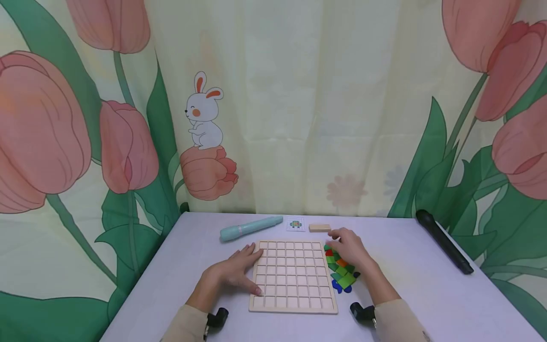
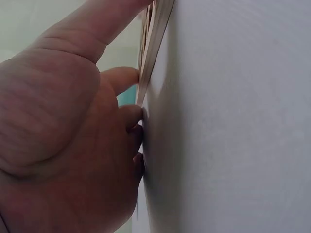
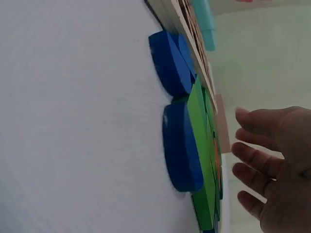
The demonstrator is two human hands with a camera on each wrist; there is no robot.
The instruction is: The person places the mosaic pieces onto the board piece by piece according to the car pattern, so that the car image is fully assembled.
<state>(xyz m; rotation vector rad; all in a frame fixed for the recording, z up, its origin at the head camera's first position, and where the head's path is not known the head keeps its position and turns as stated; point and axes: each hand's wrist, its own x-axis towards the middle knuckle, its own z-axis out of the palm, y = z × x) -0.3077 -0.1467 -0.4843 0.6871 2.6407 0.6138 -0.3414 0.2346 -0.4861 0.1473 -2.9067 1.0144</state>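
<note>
Your relaxed left hand [image 1: 234, 271] is touching the board [image 1: 292, 277]; your relaxed right hand [image 1: 352, 249], hovering low, is risking scattering tiles [image 1: 346, 281].

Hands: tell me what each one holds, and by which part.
Nothing is gripped: the left hand only touches the left edge of the wooden board, and the right hand hovers empty by the coloured pieces.

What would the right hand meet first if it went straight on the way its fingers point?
Probably the small wooden block, just ahead of the right hand, though the hand's height is unclear.
</note>
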